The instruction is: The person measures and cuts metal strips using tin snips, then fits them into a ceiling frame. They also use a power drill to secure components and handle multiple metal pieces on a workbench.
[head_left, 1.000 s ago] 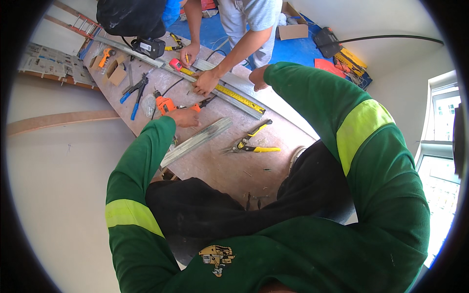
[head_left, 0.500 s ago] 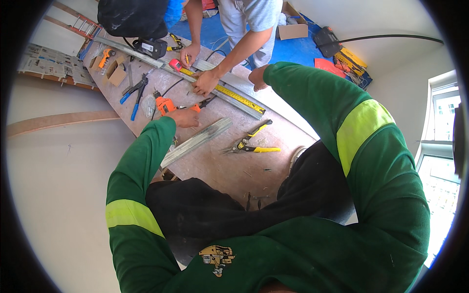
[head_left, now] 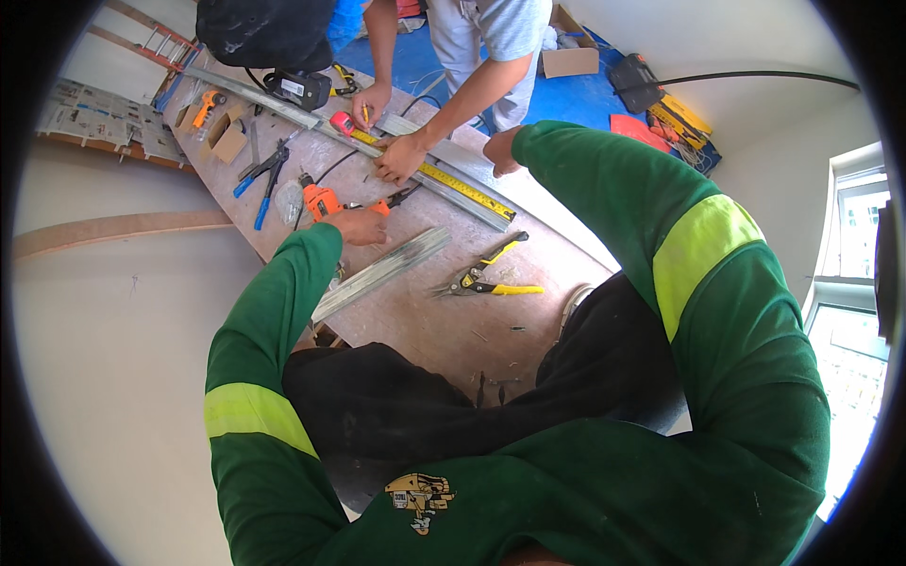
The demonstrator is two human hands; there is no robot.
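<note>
My left hand point(head_left: 361, 227) is low over the table beside an orange power drill point(head_left: 323, 202), fingers curled; whatever lies under them is hidden. My right hand point(head_left: 503, 152), partly covered by its green sleeve, is at the far side of a wide pale metal strip point(head_left: 552, 209); its fingertips are hidden. Between my hands, a co-worker's hand point(head_left: 401, 158) presses an extended yellow tape measure point(head_left: 467, 191) along a metal channel point(head_left: 486, 218). The co-worker's other hand point(head_left: 370, 102) holds a pencil point(head_left: 365, 115) near the red tape case point(head_left: 342, 123).
Yellow-handled snips point(head_left: 486, 271) and a short metal channel point(head_left: 382, 274) lie nearer me. Blue-handled pliers point(head_left: 264, 181), an orange tool point(head_left: 209, 108) and a small carton point(head_left: 225, 140) are at left. A black battery tool point(head_left: 297, 90) stands farther back. A toolbox point(head_left: 634, 80) sits on the blue floor.
The view has shifted very slightly. My hands and the co-worker's hands hold nearly the same places.
</note>
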